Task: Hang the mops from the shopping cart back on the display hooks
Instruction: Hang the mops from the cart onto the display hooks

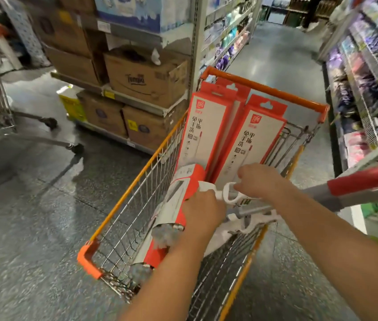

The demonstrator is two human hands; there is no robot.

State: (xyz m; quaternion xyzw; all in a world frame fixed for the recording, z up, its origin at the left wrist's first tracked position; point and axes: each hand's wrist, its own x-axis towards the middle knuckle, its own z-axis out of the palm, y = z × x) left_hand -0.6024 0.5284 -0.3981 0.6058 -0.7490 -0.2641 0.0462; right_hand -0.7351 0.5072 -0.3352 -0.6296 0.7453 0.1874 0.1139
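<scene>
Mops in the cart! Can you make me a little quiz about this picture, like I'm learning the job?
1. True or false: the mop boxes stand inside the shopping cart.
2. The cart's rim is: A orange, B blue, C green?
3. Fill in: the left hand and right hand both grip a white mop ____.
Key: 1 true; 2 A; 3 handle.

In the shopping cart [276, 92], two boxed mops [208, 126] lean side by side toward 12 o'clock. A third boxed mop [178, 205] lies at 7 o'clock, a loose mop [223, 193] at 5 o'clock. Cardboard boxes [146, 75] sit at 11 o'clock, shelves [368, 66] at 3 o'clock.
</scene>
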